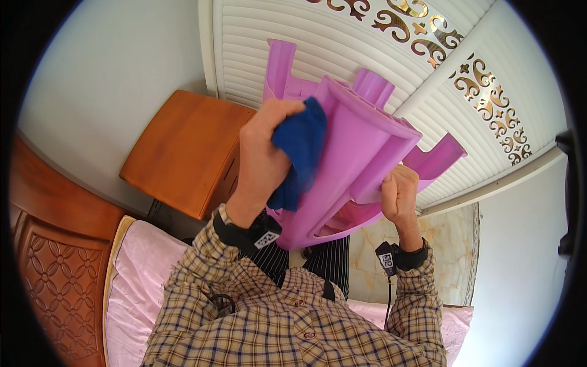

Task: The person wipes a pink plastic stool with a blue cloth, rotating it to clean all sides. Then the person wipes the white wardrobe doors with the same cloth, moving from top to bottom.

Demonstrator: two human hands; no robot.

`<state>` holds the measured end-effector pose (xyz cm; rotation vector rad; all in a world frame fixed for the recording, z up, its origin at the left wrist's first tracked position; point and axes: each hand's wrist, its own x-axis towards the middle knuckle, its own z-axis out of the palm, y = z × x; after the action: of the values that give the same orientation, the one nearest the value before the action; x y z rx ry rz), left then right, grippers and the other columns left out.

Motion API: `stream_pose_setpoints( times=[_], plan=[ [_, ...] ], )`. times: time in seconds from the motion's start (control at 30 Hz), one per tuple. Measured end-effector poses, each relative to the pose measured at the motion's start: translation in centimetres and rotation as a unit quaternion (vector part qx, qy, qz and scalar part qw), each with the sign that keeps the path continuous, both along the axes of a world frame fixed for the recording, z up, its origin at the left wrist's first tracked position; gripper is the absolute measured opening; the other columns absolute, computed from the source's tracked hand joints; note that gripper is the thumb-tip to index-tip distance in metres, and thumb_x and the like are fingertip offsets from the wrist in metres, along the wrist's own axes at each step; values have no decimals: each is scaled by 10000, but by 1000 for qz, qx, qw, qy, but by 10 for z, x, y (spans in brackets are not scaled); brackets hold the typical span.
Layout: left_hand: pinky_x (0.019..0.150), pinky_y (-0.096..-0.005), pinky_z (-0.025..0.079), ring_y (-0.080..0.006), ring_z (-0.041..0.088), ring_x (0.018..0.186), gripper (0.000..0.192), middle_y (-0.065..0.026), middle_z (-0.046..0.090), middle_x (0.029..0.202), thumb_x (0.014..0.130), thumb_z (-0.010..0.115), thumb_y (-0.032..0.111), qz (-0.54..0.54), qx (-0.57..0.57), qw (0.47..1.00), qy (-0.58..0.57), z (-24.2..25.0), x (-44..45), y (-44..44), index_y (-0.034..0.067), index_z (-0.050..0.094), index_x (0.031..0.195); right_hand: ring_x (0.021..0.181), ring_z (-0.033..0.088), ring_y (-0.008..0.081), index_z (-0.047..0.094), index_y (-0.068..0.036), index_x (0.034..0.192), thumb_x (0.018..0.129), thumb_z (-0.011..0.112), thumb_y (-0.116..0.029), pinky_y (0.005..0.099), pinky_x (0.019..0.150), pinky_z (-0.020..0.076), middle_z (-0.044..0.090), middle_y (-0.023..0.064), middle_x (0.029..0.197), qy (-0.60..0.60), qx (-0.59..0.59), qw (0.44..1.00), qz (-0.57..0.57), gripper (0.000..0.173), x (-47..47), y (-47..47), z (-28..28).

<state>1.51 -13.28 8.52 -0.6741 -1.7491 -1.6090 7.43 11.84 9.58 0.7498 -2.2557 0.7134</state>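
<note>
In front of me is a tilted purple moulded plastic chair or stool, its channel-shaped legs pointing away from me and upward. My left hand is closed around a bunched dark blue cloth. The cloth lies against the left side of the plastic and is slightly blurred at its edge. With its fingers curled, my right hand grips the plastic on the right side, close to an opening. Part of its grip is hidden behind the fingers.
Left of the chair stands an orange-brown wooden nightstand. White louvred doors with gold scrollwork are beyond it. A pink-covered bed with a carved wooden headboard lies at lower left. Marbled floor tiles show at right, beside a pale wall.
</note>
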Motion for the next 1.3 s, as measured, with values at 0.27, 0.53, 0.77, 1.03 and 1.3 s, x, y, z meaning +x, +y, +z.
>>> stream_pose_setpoints(
  times=[0.27,0.53,0.77,1.03,1.3],
  plan=[
    [688,-315,499,-265,622,776,284,-116,615,884,725,695,-43,60,-26,997,-33,-46,45,3,10,644,1000,436,378,304,383,-38,569,860,526,-78,401,474,272,377,101,504,-8,2,1000,-13,327,0,1,-2],
    [681,-356,508,-295,619,795,423,-117,637,931,638,712,-35,120,-32,976,178,15,9,19,20,690,1057,445,387,307,401,-39,579,866,525,-79,401,477,279,390,102,515,-11,5,1000,-18,315,-1,3,-2],
    [729,-374,529,-320,632,844,648,-133,650,966,599,664,-58,107,-157,981,48,16,26,11,53,637,1237,447,402,304,448,-38,595,888,520,-92,400,473,295,412,104,521,-7,18,1000,-14,307,1,-2,4],
    [900,-347,517,-348,673,1035,627,-236,661,1135,708,554,-69,-70,-46,991,-101,-12,37,7,-3,550,1332,447,404,300,451,-32,599,889,523,-92,396,466,300,403,100,518,-4,22,1000,-16,305,-2,-5,6],
    [847,-255,500,-107,620,939,441,-97,700,1083,892,564,34,-142,6,945,-294,-84,83,-7,-62,557,1323,446,379,293,432,-27,587,891,523,-86,395,471,293,382,100,513,-11,-2,1000,-4,323,-3,-2,0]
  ],
)
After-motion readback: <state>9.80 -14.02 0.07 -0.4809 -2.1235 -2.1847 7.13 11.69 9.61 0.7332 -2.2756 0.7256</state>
